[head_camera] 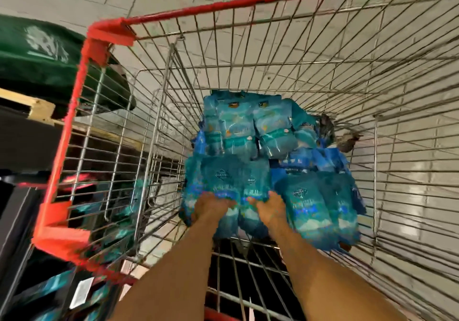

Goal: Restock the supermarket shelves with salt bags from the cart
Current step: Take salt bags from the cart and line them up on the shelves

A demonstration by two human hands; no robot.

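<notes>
1. The biggest risk is a slip: both hands take the same pair of salt bags (229, 186) by their near ends only, so the slick, heavy packs could slide out as they lift over the cart's wire wall.
2. Pulling these front bags may unsettle the stack of salt bags (250, 126) leaning behind them at the centre of the frame, which could topple forward or sag against the wire.
3. A bag corner could snag on the wire mesh of the shopping cart (273, 7) and tear, spilling salt.
4. The left hand (212, 207) curls over the lower edge of the left bag, fingers tucked into the plastic; heavy blur hides just how tight the hold is.
5. The right hand (269, 209) grips the lower edge of the neighbouring bag in the same way, just beside the left hand.
6. More salt bags (320, 204) stand just right of the right hand, untouched.
7. The shelf (53, 288) with similar packs sits at lower left, outside the cart.
</notes>
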